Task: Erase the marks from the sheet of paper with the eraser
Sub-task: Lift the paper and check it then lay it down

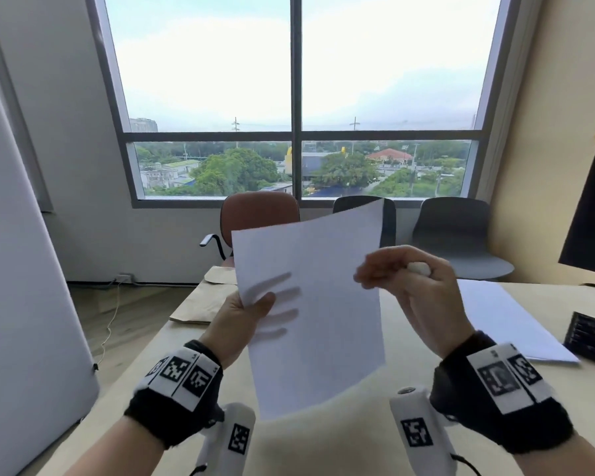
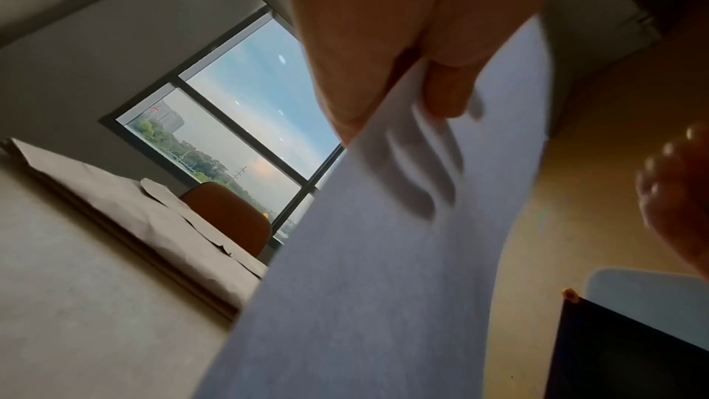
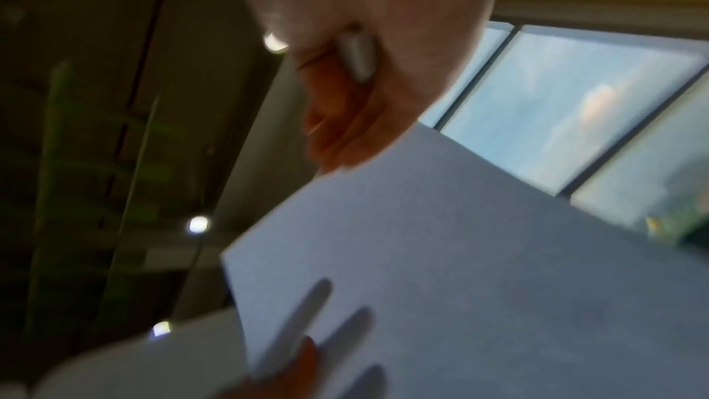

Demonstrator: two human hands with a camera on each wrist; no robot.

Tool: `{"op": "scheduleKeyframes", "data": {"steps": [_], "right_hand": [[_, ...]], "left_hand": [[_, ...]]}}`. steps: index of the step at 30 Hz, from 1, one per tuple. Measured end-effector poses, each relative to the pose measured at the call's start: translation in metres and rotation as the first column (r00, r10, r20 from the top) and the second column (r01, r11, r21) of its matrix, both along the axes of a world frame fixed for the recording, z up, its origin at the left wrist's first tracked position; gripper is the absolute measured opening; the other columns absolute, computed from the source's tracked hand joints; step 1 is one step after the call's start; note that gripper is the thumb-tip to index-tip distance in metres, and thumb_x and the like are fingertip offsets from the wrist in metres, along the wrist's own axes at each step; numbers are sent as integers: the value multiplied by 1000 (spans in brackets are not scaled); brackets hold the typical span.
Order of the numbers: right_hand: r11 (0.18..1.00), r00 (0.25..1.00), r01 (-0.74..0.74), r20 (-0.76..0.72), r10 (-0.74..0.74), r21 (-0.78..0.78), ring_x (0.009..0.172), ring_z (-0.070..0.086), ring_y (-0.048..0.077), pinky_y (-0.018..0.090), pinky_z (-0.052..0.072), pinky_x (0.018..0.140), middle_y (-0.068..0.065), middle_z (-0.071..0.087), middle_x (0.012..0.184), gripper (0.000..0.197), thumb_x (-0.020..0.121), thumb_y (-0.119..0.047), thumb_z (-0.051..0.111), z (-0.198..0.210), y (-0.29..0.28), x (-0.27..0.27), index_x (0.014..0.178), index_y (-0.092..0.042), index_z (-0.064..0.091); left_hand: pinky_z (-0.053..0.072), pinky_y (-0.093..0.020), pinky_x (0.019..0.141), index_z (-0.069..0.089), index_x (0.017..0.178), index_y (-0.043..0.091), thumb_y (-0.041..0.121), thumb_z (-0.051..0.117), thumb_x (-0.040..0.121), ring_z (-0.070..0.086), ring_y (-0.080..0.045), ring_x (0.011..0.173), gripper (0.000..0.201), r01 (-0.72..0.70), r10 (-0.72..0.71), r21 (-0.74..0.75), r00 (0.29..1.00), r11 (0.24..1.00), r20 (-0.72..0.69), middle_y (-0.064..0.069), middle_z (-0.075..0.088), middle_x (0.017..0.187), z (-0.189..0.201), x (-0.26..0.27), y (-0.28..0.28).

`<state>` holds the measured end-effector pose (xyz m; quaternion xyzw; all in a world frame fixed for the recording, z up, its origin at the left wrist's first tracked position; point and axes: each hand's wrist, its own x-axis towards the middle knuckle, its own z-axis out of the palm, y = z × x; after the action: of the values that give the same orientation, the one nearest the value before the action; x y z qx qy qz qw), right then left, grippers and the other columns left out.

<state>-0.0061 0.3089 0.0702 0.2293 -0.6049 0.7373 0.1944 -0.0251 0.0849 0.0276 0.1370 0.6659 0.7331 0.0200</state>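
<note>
A white sheet of paper (image 1: pixel 316 304) is held up in the air above the desk, its face toward me and blank as far as I can see. My left hand (image 1: pixel 244 314) grips its left edge, thumb in front and fingers behind, their shadows showing through the sheet of paper (image 2: pixel 383 254). My right hand (image 1: pixel 409 280) hovers at the paper's right edge, fingers curled round a white eraser (image 1: pixel 419 268). The eraser (image 3: pixel 357 55) shows in the right wrist view, tucked in the palm above the paper (image 3: pixel 460 269).
The beige desk (image 1: pixel 323 448) holds brown envelopes (image 1: pixel 203 300) at the far left, another white sheet (image 1: pixel 505 321) at the right, a black keyboard (image 1: pixel 591 341) and a dark monitor (image 1: pixel 591 214). Three chairs (image 1: pixel 260 214) stand beyond, under the window.
</note>
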Motion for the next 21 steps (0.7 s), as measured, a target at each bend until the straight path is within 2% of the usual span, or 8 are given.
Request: {"op": "scheduleKeyframes", "data": {"steps": [6,10,11,13,15,17,19,21], "right_hand": [[899,882,-388,198,427,-204,69,71,26,28,59,65,14,72,68,43,48,9,36,3,-31,-26,63,-4,74],[837,784,-526,467,410,149,70,70,18,28,57,71,10,73,74,25,56,4,52,-42,-41,-30,70,-5,71],[763,790,-538,530,309,357,70,68,12,24,56,71,10,73,78,22,60,3,56,-53,-41,-29,75,-5,71],[437,862,-466,507,28,769,70,63,8,18,50,71,15,73,94,32,74,7,45,-73,-35,-34,88,-2,72],[176,904,-387,410,-119,905,79,64,16,20,47,74,14,71,105,40,83,6,34,-78,-28,-35,98,-2,71],[258,896,-406,438,-78,877,83,67,18,17,47,71,5,73,92,40,82,8,34,-73,-21,-31,96,-1,71],[602,873,-430,479,90,672,71,66,10,15,49,64,-2,72,72,35,69,11,42,-55,-18,-23,84,1,72],[882,855,-405,441,273,240,70,69,15,23,57,69,7,72,71,34,58,8,40,-33,-18,-17,68,-2,70]], "left_hand": [[58,-37,71,67,105,22,18,48,84,72,-20,83,29,178,-183,80,981,981,61,1,74,97,2,1,10],[58,-35,70,78,89,22,19,49,78,71,-19,79,32,169,-192,222,978,960,87,-4,73,96,-3,-1,9],[57,-37,73,78,90,23,20,48,78,71,-20,82,32,163,-192,237,976,958,103,-4,73,99,-4,-2,7],[55,-44,77,77,94,25,23,49,79,71,-24,88,32,159,-197,249,971,955,135,-3,73,104,-5,-1,1],[54,-48,78,71,103,26,25,48,81,70,-26,90,33,147,-189,257,971,955,148,-3,72,107,-5,0,-5],[52,-50,78,65,110,25,25,45,87,70,-27,90,30,124,-171,278,973,952,153,-4,72,107,-4,-1,-10],[52,-51,78,64,111,25,23,41,92,71,-27,89,29,113,-168,300,972,947,165,-4,72,107,-6,-3,-14],[52,-52,78,64,110,25,24,44,88,71,-28,89,29,115,-176,306,968,945,179,-4,72,107,-9,-4,-15]]}}
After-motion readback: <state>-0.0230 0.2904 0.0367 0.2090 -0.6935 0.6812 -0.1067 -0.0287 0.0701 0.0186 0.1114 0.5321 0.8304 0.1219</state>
